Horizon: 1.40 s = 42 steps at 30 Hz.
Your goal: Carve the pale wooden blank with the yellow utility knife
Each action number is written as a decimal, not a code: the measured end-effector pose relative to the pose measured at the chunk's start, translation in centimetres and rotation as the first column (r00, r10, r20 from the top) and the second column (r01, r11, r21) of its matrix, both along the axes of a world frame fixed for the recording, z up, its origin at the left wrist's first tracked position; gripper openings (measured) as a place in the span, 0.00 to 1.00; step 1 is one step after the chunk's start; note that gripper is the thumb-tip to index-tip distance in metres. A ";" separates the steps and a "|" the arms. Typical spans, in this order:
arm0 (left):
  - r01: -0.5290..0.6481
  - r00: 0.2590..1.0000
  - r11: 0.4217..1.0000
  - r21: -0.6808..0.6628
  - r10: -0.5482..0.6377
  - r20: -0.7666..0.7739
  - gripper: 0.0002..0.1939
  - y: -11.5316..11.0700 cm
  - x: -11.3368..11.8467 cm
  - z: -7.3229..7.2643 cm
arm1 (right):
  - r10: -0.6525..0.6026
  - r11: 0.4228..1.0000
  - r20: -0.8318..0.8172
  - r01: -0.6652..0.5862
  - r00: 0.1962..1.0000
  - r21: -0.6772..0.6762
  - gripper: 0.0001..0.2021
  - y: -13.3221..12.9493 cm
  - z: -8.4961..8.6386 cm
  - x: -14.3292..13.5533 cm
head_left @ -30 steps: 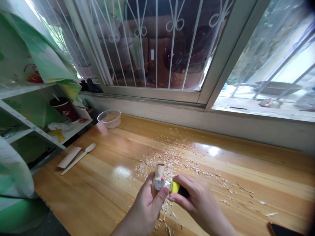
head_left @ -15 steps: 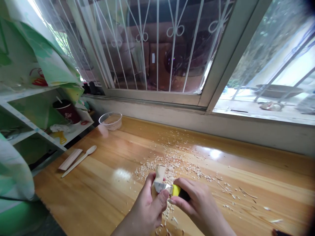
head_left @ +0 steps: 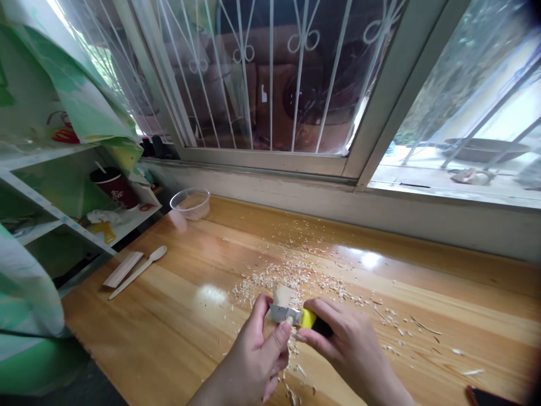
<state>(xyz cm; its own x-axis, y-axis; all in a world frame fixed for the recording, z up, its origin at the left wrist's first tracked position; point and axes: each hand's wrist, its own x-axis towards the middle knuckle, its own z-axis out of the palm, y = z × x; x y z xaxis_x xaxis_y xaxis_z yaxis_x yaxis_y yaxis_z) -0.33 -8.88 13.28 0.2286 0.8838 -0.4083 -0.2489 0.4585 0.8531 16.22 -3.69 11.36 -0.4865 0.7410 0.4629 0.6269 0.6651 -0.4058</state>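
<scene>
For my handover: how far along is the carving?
Some carving looks done: pale wood shavings litter the brown wooden table. Underway: the left hand grips a pale wooden piece, the right hand a yellow and black knife, silver blade against it. That contact suggests trimming remains; how much is unclear.

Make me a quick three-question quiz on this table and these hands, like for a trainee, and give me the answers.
1. What does the right hand hold? A, a cup; B, a knife; C, a tub.
2. True or false: the spoon lies beside a flat strip.
3. Fill in: the left hand holds the wood; pale ____ lie scattered on the table.

Key: 1 B; 2 true; 3 shavings.
</scene>
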 end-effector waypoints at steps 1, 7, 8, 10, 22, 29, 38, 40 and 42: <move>0.005 1.000 1.000 -0.001 -0.005 0.001 0.34 0.0 0.0 0.1 | -0.018 1.000 -0.005 0.018 1.000 0.025 0.21 0.1 0.0 0.1; 0.042 0.999 0.999 -0.030 -0.042 0.004 0.28 -0.3 0.1 0.5 | -0.190 0.981 -0.029 0.191 0.981 0.032 0.20 0.9 -0.4 1.9; 0.039 0.999 0.999 -0.007 -0.039 0.005 0.27 -0.3 0.1 0.6 | -0.155 0.988 -0.033 0.155 0.987 -0.004 0.20 0.8 -0.3 2.0; 0.046 0.999 0.998 0.030 -0.046 0.000 0.26 -0.2 0.0 0.6 | -0.031 0.996 -0.038 0.028 0.999 -0.086 0.20 0.6 -0.1 1.8; 0.129 0.990 0.991 0.025 -0.127 -0.060 0.33 0.2 -0.1 -0.8 | 0.057 0.976 -0.012 -0.058 0.998 -0.208 0.23 0.2 -0.1 1.3; 0.088 0.996 0.996 0.007 -0.088 0.004 0.29 0.3 0.0 -0.3 | -0.026 0.987 -0.030 0.021 0.999 -0.156 0.20 0.4 -0.2 1.1; -0.003 1.000 0.998 0.056 0.001 0.029 0.29 0.5 -0.4 -0.9 | -0.060 0.797 -0.228 -0.091 0.972 -0.597 0.22 0.5 -0.7 1.0; -0.020 0.999 0.995 0.099 0.023 -0.032 0.26 0.4 -0.4 -0.8 | -0.009 0.814 -0.164 -0.088 0.986 -0.574 0.21 0.2 -0.3 0.7; -0.047 0.993 0.987 0.152 0.063 -0.100 0.26 0.3 -0.4 -0.6 | 0.072 0.840 -0.110 -0.120 0.991 -0.529 0.20 -0.2 0.1 0.4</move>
<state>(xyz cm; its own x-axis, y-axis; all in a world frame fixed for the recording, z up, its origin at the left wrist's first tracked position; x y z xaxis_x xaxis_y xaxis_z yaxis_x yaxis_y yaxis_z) -0.68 -8.62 12.69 0.1410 0.9466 -0.2899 -0.1765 0.3122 0.9335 16.60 -3.89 11.48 -0.5456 0.8365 0.0514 0.5196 0.3858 -0.7623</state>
